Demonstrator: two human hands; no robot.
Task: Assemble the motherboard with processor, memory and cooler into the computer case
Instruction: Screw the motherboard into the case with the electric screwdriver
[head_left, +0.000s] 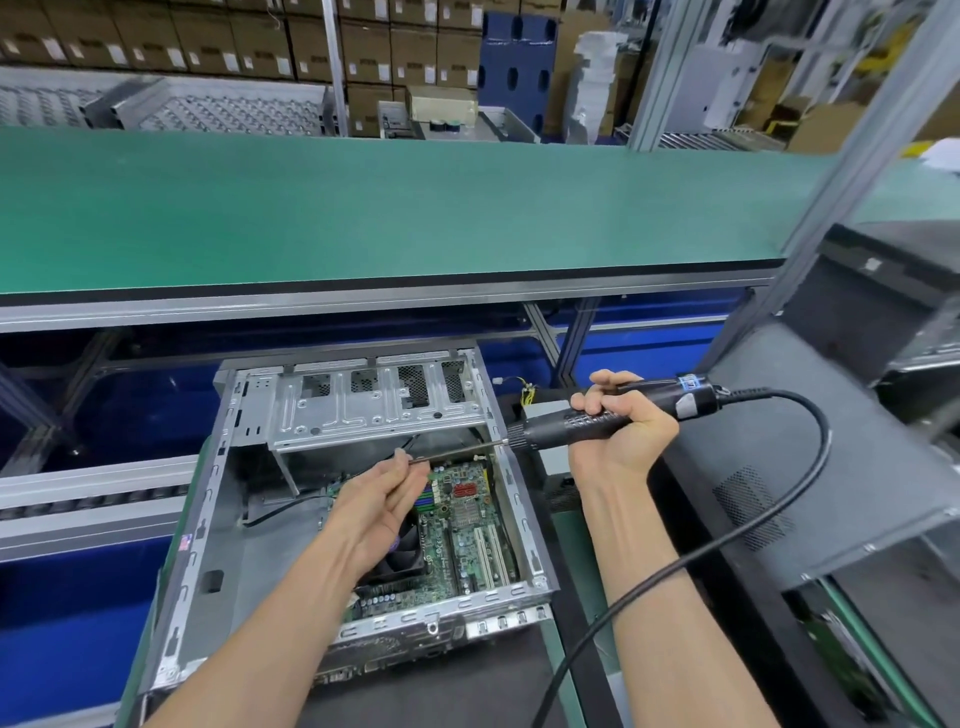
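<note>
An open grey computer case (208, 540) lies on its side in front of me. Inside sits a green motherboard (467, 525) with a black cooler fan (402, 556) partly hidden under my left forearm. My right hand (618, 421) grips a black electric screwdriver (639, 402), held roughly level above the case's right edge, bit pointing left. My left hand (387, 493) pinches the tip of the bit (457, 451) over the board.
The screwdriver's black cable (769, 519) loops right and down past my right arm. Dark case panels (810, 467) stand at the right. A green shelf (363, 208) spans above the case, on metal posts (852, 171). Stacked cartons fill the background.
</note>
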